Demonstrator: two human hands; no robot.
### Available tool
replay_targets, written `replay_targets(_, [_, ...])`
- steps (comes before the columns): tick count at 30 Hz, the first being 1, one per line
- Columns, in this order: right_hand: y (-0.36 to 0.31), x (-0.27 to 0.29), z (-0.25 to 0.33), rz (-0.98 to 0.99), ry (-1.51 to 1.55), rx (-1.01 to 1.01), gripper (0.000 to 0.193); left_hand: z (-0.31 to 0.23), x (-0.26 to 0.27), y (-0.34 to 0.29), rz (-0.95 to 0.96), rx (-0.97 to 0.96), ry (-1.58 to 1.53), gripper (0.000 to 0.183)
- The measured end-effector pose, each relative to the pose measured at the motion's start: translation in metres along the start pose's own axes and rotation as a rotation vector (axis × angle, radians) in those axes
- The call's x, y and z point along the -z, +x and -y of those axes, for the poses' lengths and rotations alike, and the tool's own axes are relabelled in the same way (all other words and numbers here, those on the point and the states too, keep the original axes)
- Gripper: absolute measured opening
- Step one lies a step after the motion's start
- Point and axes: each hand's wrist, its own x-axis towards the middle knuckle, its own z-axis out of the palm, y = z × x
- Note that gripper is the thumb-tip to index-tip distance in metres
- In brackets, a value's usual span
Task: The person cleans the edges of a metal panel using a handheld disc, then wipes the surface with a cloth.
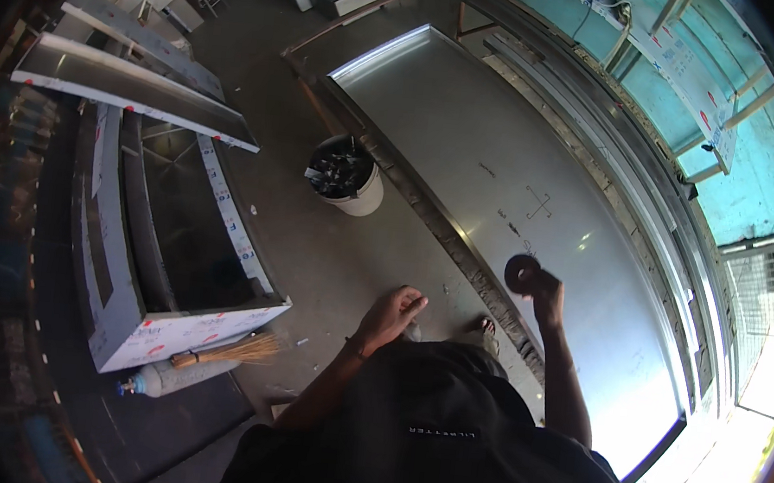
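Observation:
A dark disc-like ring with a hole in its middle (518, 269) is gripped in my right hand (546, 299), just above a long stainless steel sheet (496, 168). Whether it is a roll of tape or an abrasive disc, I cannot make out. Faint dark marks and a drawn cross shape show on the sheet's surface. My left hand (389, 314) hangs in front of my body over the floor, fingers loosely curled in, with nothing seen in it. It stays apart from the sheet.
On the floor left of the sheet stands a white bucket (360, 197) full of dark scraps. Farther left are a box-like steel cabinet (183, 324), a steel tray (141, 87) across it, a stick broom (237, 350) and a gas cylinder (171, 375). Steel lengths (585, 121) line the sheet's far side.

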Motion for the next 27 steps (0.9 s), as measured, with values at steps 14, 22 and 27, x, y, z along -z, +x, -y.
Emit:
replay_targets(14, [0.093,-0.016,0.033,-0.459,-0.452,-0.053,0.029,0.024,0.107,0.046,-0.154,-0.140,0.023,0.036])
replay_targets(22, [0.194,0.043,0.047,-0.533,-0.805,0.197,0.026,-0.045,0.123,0.144,-0.069,-0.502,0.735,0.045])
replay_targets(27, [0.272,0.067,0.048,-0.527,-1.034,0.306,0.023,-0.077,0.121,0.227,0.085,-0.904,1.031,0.051])
